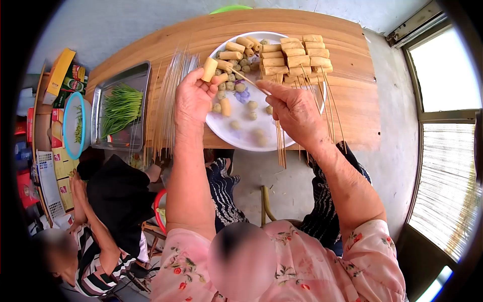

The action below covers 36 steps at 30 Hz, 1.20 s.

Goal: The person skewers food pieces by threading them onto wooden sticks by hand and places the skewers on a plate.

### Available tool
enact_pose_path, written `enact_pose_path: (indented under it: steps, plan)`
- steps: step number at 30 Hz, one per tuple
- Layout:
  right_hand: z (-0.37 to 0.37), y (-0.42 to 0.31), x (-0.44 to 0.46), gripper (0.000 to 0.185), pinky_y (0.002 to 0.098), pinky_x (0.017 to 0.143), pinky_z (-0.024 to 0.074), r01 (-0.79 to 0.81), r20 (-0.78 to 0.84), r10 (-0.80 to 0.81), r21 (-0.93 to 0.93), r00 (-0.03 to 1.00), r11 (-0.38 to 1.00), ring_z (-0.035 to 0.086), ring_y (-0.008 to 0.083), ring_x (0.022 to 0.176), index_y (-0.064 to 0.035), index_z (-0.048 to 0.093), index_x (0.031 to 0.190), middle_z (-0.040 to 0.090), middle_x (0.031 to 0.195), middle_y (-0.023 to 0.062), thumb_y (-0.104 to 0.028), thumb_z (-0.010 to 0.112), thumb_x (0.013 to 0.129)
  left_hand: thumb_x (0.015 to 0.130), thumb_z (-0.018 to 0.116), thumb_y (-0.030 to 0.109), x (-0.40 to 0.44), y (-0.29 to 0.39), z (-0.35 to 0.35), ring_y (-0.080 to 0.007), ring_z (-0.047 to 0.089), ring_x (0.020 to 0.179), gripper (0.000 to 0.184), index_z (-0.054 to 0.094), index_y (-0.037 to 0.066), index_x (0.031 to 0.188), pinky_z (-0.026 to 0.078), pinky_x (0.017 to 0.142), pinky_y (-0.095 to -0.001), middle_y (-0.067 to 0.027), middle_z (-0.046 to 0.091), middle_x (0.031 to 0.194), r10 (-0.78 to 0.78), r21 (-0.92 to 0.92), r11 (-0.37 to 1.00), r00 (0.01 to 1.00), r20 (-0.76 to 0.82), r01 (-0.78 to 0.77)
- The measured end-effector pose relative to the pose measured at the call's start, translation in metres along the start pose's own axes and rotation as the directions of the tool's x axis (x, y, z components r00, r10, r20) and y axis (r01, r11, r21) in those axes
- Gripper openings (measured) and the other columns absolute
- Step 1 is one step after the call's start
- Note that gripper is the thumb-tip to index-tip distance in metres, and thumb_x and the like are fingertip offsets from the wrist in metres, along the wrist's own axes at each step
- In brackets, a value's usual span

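Observation:
My left hand (pixel 193 95) is closed on a pale yellow tofu-skin roll (pixel 210 69), pinched upright at the plate's left side. Another roll (pixel 220 79) lies by its fingertips; I cannot tell whether they touch it. A thin bamboo skewer (pixel 250 82) is gripped in my right hand (pixel 297 108), pointing up and left. Its tip meets a roll (pixel 224 65); whether it pierces it is unclear. Both hands are over a white oval plate (pixel 241 138) with loose rolls and small greyish balls (pixel 252 104). Skewered rolls (pixel 297 53) are stacked at its right, sticks toward me.
Many bare skewers (pixel 168 100) lie left of the plate on the wooden table (pixel 352 100). Farther left, a metal tray (pixel 146 90) holds green stalks (pixel 122 108). Another person (pixel 100 241) sits at lower left, near a blue-rimmed basin (pixel 65 123) and shelves.

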State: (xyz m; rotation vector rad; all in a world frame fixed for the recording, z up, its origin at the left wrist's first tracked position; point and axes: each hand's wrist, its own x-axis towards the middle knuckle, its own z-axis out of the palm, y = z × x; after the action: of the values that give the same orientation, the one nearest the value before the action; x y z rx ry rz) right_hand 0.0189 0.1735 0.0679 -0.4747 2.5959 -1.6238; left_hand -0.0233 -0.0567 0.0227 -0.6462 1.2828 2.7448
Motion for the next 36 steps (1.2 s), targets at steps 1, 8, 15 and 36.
enact_pose_path:
  steps: [1,8,15,36]
  plan:
    - [0.000,0.000,0.000,0.031,0.0288,0.055,0.0469,0.005,0.010,-0.005,-0.010,1.000,1.000,0.052,0.0127,0.052,-0.0055,0.062,0.115,0.058,0.060,0.0094,-0.003,0.054,0.085,0.087,0.056,0.013,0.002,0.001,-0.001,-0.0217,0.059,0.075,0.023,0.054,-0.005,0.102,0.049,0.063,-0.0304,-0.0137,0.060,0.088,0.010,-0.037,0.999,1.000,0.000,-0.010]
    - [0.003,-0.005,0.000,0.031,0.0293,0.055,0.0467,0.017,0.025,-0.017,-0.009,1.000,1.000,0.052,0.0146,0.052,-0.0058,0.062,0.114,0.056,0.059,0.0098,-0.002,0.054,0.084,0.087,0.056,0.011,-0.012,0.002,0.017,-0.0197,0.058,0.071,0.021,0.054,-0.006,0.101,0.047,0.059,-0.0272,-0.0135,0.060,0.085,0.034,0.006,0.999,0.999,0.010,-0.034]
    - [0.005,-0.003,0.001,0.030,0.0298,0.055,0.0462,0.014,0.017,-0.014,-0.006,1.000,1.000,0.052,0.0153,0.051,-0.0059,0.063,0.113,0.055,0.058,0.0099,-0.002,0.053,0.084,0.086,0.057,0.012,-0.012,-0.001,0.018,-0.0184,0.060,0.071,0.021,0.056,-0.004,0.099,0.048,0.060,-0.0259,-0.0123,0.062,0.087,0.037,0.045,0.998,0.999,0.038,-0.038]
    - [0.008,-0.003,0.001,0.030,0.0408,0.061,0.0483,-0.048,-0.002,0.048,-0.022,0.999,0.999,0.061,0.0371,0.071,-0.0073,0.064,0.107,0.062,0.078,0.0225,0.000,0.053,0.080,0.083,0.061,0.014,-0.018,-0.009,0.024,-0.0160,0.060,0.069,0.019,0.059,0.000,0.095,0.048,0.061,-0.0259,-0.0092,0.064,0.086,-0.045,0.109,0.993,0.997,0.067,0.038]
